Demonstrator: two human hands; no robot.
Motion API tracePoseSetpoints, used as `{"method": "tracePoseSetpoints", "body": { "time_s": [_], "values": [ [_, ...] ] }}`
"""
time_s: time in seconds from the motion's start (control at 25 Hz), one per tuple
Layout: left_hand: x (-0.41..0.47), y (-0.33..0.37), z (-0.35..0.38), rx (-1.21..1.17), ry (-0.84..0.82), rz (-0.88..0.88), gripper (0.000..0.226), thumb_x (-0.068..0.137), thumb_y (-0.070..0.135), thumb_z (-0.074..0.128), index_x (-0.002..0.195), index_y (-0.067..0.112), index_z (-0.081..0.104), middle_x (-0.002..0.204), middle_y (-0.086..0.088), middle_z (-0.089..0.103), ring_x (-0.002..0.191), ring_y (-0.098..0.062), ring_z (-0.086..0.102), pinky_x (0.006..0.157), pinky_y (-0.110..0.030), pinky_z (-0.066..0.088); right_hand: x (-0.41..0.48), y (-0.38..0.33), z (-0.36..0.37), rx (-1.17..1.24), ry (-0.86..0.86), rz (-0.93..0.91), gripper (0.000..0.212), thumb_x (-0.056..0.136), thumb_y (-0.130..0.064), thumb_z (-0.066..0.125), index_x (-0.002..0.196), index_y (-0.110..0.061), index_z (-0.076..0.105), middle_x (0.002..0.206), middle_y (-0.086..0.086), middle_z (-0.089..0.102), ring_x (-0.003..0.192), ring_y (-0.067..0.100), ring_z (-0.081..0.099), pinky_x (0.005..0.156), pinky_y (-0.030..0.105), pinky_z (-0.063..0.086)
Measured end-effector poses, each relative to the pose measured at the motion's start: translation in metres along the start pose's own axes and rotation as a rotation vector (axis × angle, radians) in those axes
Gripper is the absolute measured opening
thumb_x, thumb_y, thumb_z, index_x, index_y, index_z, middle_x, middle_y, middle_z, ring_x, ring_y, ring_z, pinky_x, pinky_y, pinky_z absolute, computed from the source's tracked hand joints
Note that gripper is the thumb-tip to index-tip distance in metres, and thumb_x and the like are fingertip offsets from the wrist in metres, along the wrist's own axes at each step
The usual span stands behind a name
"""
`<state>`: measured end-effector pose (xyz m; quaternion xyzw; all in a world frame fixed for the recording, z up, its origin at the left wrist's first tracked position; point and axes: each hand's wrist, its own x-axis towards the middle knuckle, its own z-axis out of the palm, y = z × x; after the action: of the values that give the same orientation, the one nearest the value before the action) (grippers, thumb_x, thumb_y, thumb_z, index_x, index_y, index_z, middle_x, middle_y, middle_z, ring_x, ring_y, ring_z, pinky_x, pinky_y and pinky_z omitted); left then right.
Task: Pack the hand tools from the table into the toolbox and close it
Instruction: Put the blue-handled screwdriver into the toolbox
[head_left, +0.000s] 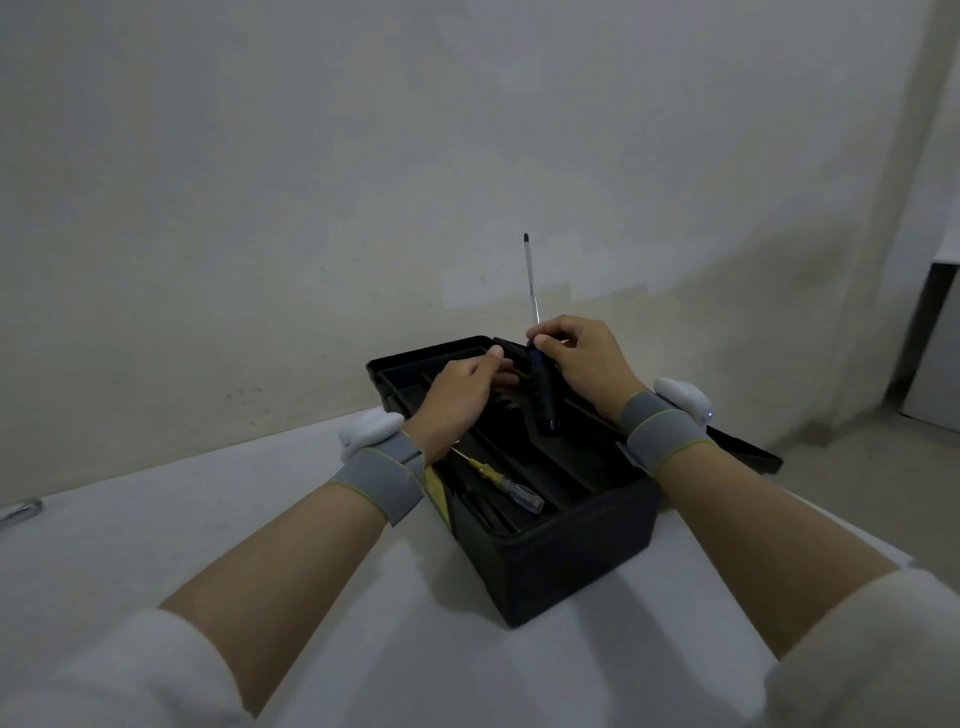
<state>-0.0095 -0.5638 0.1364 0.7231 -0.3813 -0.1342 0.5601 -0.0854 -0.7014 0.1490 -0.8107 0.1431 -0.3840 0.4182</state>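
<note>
An open black toolbox stands on the white table, its lid folded back to the right. My right hand is shut on a long screwdriver with a dark blue-black handle, its shaft pointing up above the box. My left hand reaches into the box beside that handle; what its fingertips touch is hidden. A small yellow-and-clear tester screwdriver lies in the box's near tray.
A metal tool lies at the table's far left edge. The white table ends at a pale wall behind the box. Floor and a grey door are to the right.
</note>
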Motion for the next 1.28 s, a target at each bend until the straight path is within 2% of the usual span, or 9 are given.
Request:
{"method": "tracePoseSetpoints", "body": {
  "time_s": [0.16,0.24,0.4,0.52,0.6,0.8,0.96,1.08,1.28],
  "values": [
    [0.017,-0.004,0.004,0.089,-0.001,-0.035,0.047,0.098,0.042,0.033,0.12,0.011,0.06,0.121,-0.006,0.066,0.116,-0.017,0.055,0.104,-0.034,0.038,0.003,0.012,-0.009,-0.088,-0.079,-0.006,0.017,0.09,-0.008,0.055,0.098,-0.006,0.07,0.088,0.005,0.063,0.079,0.014,0.054,0.077,0.024,0.042],
    [0.019,-0.007,0.009,0.074,0.017,-0.059,0.048,0.098,0.044,0.03,0.125,0.013,0.056,0.125,-0.006,0.063,0.121,-0.019,0.052,0.109,-0.038,0.034,0.002,0.017,-0.012,-0.167,-0.145,-0.022,0.018,0.09,-0.01,0.056,0.1,-0.007,0.07,0.089,0.003,0.063,0.076,0.01,0.054,0.076,0.02,0.039],
    [0.021,-0.011,0.011,0.041,0.04,-0.058,0.05,0.099,0.044,0.027,0.131,0.013,0.049,0.129,-0.006,0.06,0.12,-0.019,0.053,0.105,-0.036,0.035,0.0,0.022,-0.014,-0.295,-0.258,-0.053,0.018,0.089,-0.012,0.057,0.102,-0.008,0.07,0.099,0.009,0.068,0.084,0.012,0.054,0.077,0.019,0.037],
    [0.019,-0.012,0.01,-0.021,0.062,-0.052,0.05,0.1,0.042,0.026,0.132,0.01,0.048,0.128,-0.008,0.06,0.111,-0.016,0.054,0.099,-0.03,0.035,-0.002,0.023,-0.014,-0.402,-0.313,-0.083,0.017,0.089,-0.015,0.058,0.1,-0.011,0.07,0.101,0.009,0.069,0.084,0.011,0.051,0.07,0.016,0.032],
    [0.018,-0.012,0.009,-0.045,0.073,-0.045,0.05,0.1,0.041,0.026,0.131,0.009,0.049,0.127,-0.009,0.061,0.108,-0.015,0.054,0.098,-0.029,0.035,-0.003,0.023,-0.014,-0.445,-0.367,-0.086,0.017,0.089,-0.016,0.058,0.1,-0.011,0.07,0.105,0.01,0.069,0.086,0.013,0.053,0.072,0.016,0.033],
    [0.016,-0.013,0.008,-0.055,0.122,-0.059,0.051,0.1,0.041,0.025,0.126,0.009,0.054,0.121,-0.009,0.064,0.105,-0.015,0.056,0.102,-0.034,0.037,-0.007,0.023,-0.014,-0.54,-0.462,-0.055,0.02,0.088,-0.018,0.06,0.102,-0.009,0.071,0.109,0.012,0.069,0.104,0.025,0.06,0.086,0.027,0.045],
    [0.017,-0.015,0.007,-0.041,0.118,-0.072,0.051,0.099,0.044,0.026,0.124,0.011,0.056,0.109,-0.003,0.066,0.11,-0.015,0.054,0.109,-0.039,0.035,-0.009,0.022,-0.014,-0.626,-0.533,-0.046,0.023,0.089,-0.022,0.06,0.106,-0.01,0.07,0.111,0.015,0.066,0.116,0.03,0.046,0.098,0.045,0.043],
    [0.018,-0.016,0.007,-0.027,0.118,-0.075,0.051,0.099,0.045,0.026,0.123,0.013,0.057,0.111,-0.003,0.067,0.116,-0.017,0.053,0.111,-0.042,0.033,-0.011,0.02,-0.013,-0.678,-0.56,-0.049,0.025,0.09,-0.024,0.057,0.109,-0.011,0.069,0.112,0.014,0.064,0.118,0.028,0.037,0.097,0.041,0.042],
    [0.019,-0.017,0.006,-0.02,0.122,-0.068,0.051,0.099,0.045,0.026,0.123,0.013,0.057,0.105,0.0,0.066,0.111,-0.015,0.054,0.111,-0.042,0.034,-0.011,0.02,-0.011,-0.709,-0.564,-0.055,0.026,0.091,-0.026,0.055,0.108,-0.011,0.069,0.11,0.014,0.065,0.118,0.028,0.035,0.096,0.042,0.042]
  ]
}}
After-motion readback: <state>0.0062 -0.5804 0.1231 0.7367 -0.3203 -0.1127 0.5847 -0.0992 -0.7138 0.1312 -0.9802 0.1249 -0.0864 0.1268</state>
